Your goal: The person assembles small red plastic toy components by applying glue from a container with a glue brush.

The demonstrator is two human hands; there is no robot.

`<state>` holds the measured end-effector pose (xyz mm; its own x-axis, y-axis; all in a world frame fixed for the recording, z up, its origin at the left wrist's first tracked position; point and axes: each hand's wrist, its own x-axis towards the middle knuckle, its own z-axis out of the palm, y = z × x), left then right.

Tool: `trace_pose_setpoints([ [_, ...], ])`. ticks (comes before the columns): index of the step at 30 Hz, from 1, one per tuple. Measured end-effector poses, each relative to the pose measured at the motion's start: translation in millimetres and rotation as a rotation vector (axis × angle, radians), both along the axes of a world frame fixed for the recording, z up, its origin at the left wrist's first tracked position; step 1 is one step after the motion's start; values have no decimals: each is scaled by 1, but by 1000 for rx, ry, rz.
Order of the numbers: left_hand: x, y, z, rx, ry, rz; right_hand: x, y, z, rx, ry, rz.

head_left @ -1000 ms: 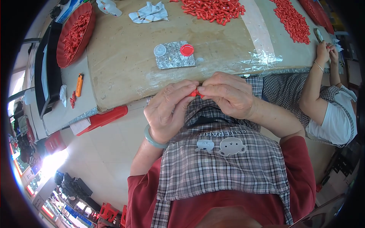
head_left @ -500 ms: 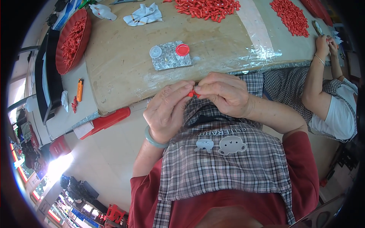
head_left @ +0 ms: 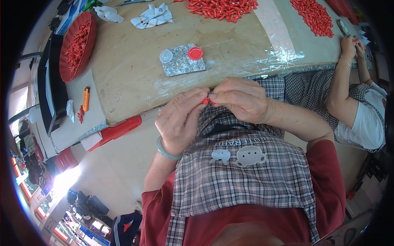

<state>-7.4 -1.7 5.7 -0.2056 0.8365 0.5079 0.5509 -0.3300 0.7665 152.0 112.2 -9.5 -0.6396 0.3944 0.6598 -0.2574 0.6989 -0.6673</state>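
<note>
Between the fingertips of both hands is a small red piece (head_left: 207, 101), mostly covered, just off the table's front edge. My left hand (head_left: 180, 115) pinches its left side and my right hand (head_left: 243, 100) pinches its right side. Past my hands lies a speckled grey stone slab (head_left: 183, 65). On it sit a clear round little dish (head_left: 166, 56) and a red round cap or dish (head_left: 195, 53). A heap of small red pieces (head_left: 223, 8) lies at the far middle of the table.
A red bowl (head_left: 91, 45) of red pieces stands at the left. Near it lie an orange utility knife or lighter (head_left: 86, 98) and a few red pieces (head_left: 81, 115). Crumpled tissue (head_left: 152, 16) and a white bottle (head_left: 108, 14) lie farther back. A co-worker (head_left: 357, 110) sits at the right beside another red heap (head_left: 312, 17).
My hands keep almost the same place, with the red piece turned slightly between the fingertips. A dark-clothed figure has come into view at the lower left.
</note>
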Motion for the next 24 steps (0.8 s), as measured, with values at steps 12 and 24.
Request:
trace_pose_setpoints([
  [12,0,-3,-1,-15,-1,-27,2,6,0,150,17,64],
  [24,0,-3,-2,-5,1,-49,3,6,-1,155,33,75],
])
